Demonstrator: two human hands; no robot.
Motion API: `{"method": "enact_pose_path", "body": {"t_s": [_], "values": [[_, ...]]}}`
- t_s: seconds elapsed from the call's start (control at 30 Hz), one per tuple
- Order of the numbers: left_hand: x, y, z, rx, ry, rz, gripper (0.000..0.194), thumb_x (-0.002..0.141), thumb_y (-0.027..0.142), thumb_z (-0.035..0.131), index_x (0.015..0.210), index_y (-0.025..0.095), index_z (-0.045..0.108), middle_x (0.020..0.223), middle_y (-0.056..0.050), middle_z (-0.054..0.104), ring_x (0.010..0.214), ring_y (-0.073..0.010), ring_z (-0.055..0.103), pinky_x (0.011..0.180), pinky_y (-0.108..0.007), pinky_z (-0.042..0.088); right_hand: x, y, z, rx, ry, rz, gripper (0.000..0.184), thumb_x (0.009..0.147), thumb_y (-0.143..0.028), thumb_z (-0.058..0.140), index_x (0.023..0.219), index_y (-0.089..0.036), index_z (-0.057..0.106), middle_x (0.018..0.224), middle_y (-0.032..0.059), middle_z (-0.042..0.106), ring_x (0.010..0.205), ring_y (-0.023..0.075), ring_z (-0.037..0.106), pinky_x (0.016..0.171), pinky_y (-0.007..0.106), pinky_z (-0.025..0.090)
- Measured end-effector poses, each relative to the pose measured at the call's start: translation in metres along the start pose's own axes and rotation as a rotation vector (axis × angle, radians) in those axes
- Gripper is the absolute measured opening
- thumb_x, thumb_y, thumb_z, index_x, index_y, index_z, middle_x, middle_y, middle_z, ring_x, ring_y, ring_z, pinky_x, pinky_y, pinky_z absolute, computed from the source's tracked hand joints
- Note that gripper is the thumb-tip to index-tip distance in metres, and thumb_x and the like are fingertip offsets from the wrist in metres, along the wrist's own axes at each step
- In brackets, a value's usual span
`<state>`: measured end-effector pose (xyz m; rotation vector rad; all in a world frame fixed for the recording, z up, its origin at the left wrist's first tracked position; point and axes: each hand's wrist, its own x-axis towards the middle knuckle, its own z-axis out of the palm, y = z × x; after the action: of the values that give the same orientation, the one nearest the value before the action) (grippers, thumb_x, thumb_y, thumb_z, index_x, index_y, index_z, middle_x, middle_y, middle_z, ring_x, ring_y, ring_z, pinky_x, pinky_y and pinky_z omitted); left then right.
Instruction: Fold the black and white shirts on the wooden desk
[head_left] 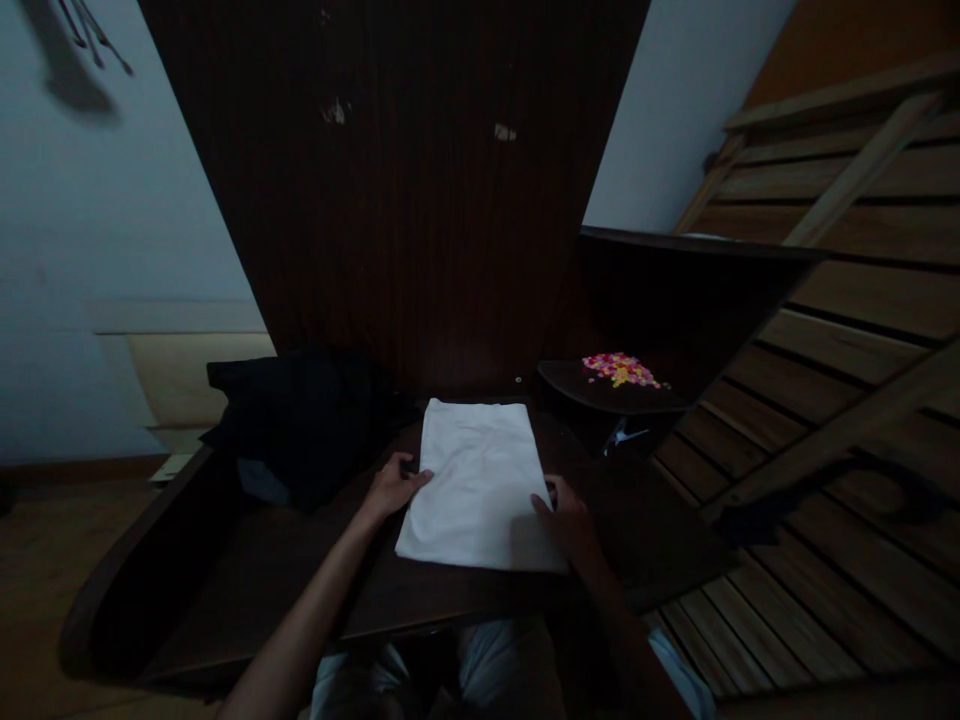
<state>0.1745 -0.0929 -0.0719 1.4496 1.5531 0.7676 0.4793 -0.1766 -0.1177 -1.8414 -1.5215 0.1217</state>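
Observation:
A folded white cloth (480,480) lies flat on the dark wooden desk, roughly rectangular, with soft creases across its top. My left hand (394,487) is at its left edge, thumb resting on the fabric and the other fingers curled beside the edge. On the opposite side, my right hand (564,515) holds the right edge in the same way, its thumb over the cloth. The fingertips under both edges are partly hidden.
A dark bundle of fabric (307,425) sits on the desk's left. On the right, a small shelf (555,373) carries a pile of pink, red and yellow pieces (621,369). Beneath is a pale, shiny object (621,437). A slatted wooden frame (825,420) stands farther right.

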Motion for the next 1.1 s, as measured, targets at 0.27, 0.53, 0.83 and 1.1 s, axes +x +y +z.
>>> {"method": "enact_pose_path", "body": {"t_s": [0.27,0.53,0.83,1.1], "values": [[0.011,-0.009,-0.001,-0.632,-0.09,-0.106,0.067,0.058,0.0,0.074,0.117,0.018,0.049,0.115,-0.013,0.068,0.089,-0.0181,0.069,0.081,-0.031,0.054,0.005,0.012,0.008,0.156,0.078,-0.047,0.037,0.076,-0.039,0.05,0.103,-0.017,0.062,0.073,0.0031,0.061,0.07,0.0202,0.058,0.072,0.034,0.047],[0.041,0.011,-0.002,-0.396,-0.114,-0.217,0.07,0.061,0.019,0.08,0.121,0.012,0.046,0.1,-0.012,0.069,0.069,-0.0141,0.064,0.058,-0.024,0.047,0.047,0.014,0.016,0.541,-0.188,0.309,0.046,0.064,-0.034,0.062,0.107,-0.02,0.056,0.071,-0.0021,0.065,0.062,0.0179,0.064,0.058,0.028,0.049],[0.077,0.031,0.006,-0.421,-0.106,-0.225,0.084,0.053,0.013,0.084,0.126,0.013,0.044,0.102,-0.012,0.067,0.077,-0.0169,0.065,0.068,-0.029,0.053,0.118,0.004,0.031,0.786,-0.129,0.391,0.041,0.059,-0.031,0.07,0.097,-0.018,0.063,0.075,0.0022,0.069,0.068,0.0191,0.066,0.06,0.027,0.049],[0.099,0.03,0.007,-0.257,-0.145,0.118,0.062,0.054,0.003,0.068,0.113,0.019,0.063,0.088,-0.001,0.066,0.076,-0.0146,0.062,0.065,-0.024,0.049,0.145,-0.002,0.04,0.813,-0.152,0.346,0.036,0.056,-0.02,0.069,0.092,-0.014,0.071,0.078,0.0045,0.072,0.07,0.018,0.065,0.063,0.027,0.05]]}}
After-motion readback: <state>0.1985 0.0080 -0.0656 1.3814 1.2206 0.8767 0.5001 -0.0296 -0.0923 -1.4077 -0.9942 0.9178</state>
